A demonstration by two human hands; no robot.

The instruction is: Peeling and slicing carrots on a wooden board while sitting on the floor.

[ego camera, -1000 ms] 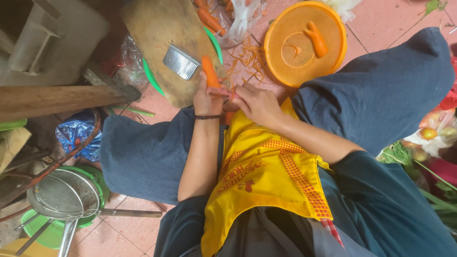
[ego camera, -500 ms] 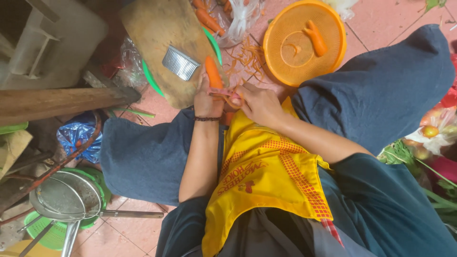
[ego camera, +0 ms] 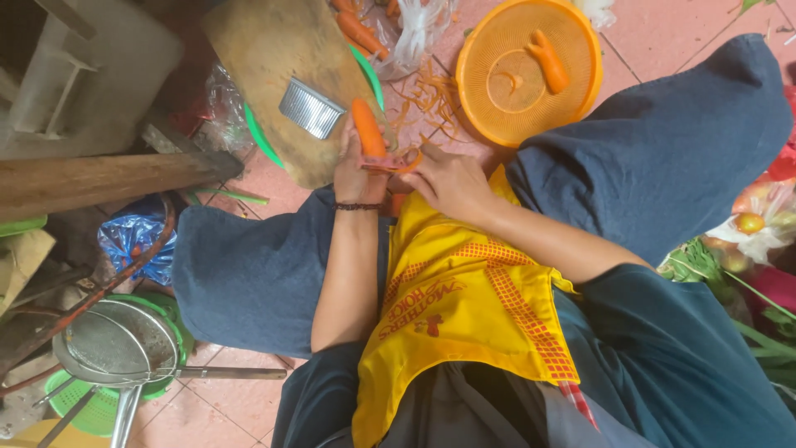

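Observation:
My left hand [ego camera: 355,172] grips an orange carrot [ego camera: 367,126] that points away from me, over the near edge of a wooden cutting board [ego camera: 282,62]. My right hand [ego camera: 448,178] holds a small peeler [ego camera: 390,164] with an orange handle against the carrot's near end. A metal wavy cutter [ego camera: 311,108] lies on the board just left of the carrot. A peeled carrot [ego camera: 549,60] rests in an orange round basket [ego camera: 497,99] on the tiled floor to the right. Orange peelings [ego camera: 423,93] are scattered between board and basket.
More carrots [ego camera: 356,29] and a clear plastic bag [ego camera: 419,25] lie beyond the board. A metal strainer [ego camera: 116,344] over a green basket [ego camera: 91,406] sits at lower left, beside a wooden plank [ego camera: 99,178] and a blue bag [ego camera: 133,241]. Vegetables and greens [ego camera: 746,241] crowd the right edge.
Both hands stay at the carrot with small shifts; the right hand has drawn the peeler slightly along its near end. The view has tilted a little.

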